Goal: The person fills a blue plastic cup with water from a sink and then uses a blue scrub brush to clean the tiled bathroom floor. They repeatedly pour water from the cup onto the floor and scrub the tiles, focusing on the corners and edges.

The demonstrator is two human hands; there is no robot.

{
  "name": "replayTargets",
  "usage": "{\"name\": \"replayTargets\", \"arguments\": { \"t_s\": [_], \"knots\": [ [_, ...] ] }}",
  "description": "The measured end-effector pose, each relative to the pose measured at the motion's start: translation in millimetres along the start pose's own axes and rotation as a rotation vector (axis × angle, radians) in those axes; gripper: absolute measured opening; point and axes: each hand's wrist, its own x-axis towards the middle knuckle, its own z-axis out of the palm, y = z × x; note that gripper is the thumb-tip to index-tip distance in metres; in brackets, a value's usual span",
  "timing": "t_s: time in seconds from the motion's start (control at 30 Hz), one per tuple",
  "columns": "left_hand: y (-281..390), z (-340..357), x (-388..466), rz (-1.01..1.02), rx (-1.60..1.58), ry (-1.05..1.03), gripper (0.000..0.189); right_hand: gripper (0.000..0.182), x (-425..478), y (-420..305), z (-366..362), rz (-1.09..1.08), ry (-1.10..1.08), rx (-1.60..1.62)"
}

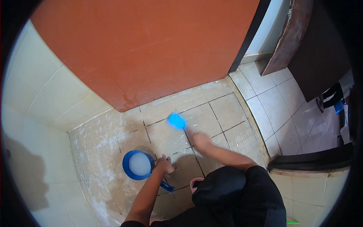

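My right hand point(200, 142) grips a bright blue brush point(176, 121), blurred by motion, over the wet tiled floor point(235, 105). Its handle is mostly covered by my fingers. My left hand point(165, 165) appears braced on the tiles with its fingers spread, holding nothing. Just left of that hand stands a blue plastic water dipper point(125, 169), with whitish, sudsy liquid point(140, 164) inside. The dipper's handle point(167, 186) points toward me, passing below my left wrist. White foam point(97, 150) streaks the tiles on the left, and dark grout lines show around the brush.
An orange-red door or panel point(153, 54) rises ahead. Cream tiled walls point(37, 85) bound the left side. On the right, a raised sill point(252, 116) borders a paler tiled floor point(272, 105), where a person's leg point(333, 96) shows. A pink slipper point(195, 183) is by my knee.
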Motion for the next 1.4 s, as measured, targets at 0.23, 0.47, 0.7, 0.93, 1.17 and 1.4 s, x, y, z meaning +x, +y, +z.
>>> {"name": "replayTargets", "arguments": {
  "t_s": [0.23, 0.47, 0.7, 0.93, 1.17, 1.4],
  "knots": [
    [-18, -30, -41, 0.214, -0.737, 0.701, 0.036, 0.040, 34, 81, -36, 0.366, 0.243, 0.061],
    [-38, -72, -75, 0.120, -1.221, 0.910, 0.022, 0.033, 1, 33, -82, 0.281, -0.402, 1.563],
    [-31, -82, -89, 0.214, -1.232, 1.007, 0.026, 0.047, -20, -30, -69, -0.140, -0.858, 1.617],
    [-37, -87, -108, 0.323, -1.276, 1.006, 0.019, 0.042, -24, -40, -63, -0.143, -0.871, 1.528],
    [-11, -99, -125, 0.341, -1.342, 1.182, 0.024, 0.040, -31, -53, -64, -0.116, -0.848, 1.451],
    [4, -97, -132, 0.135, -0.614, 1.562, 0.030, 0.044, -38, -65, -66, -0.126, -0.799, 1.379]
  ]
}}
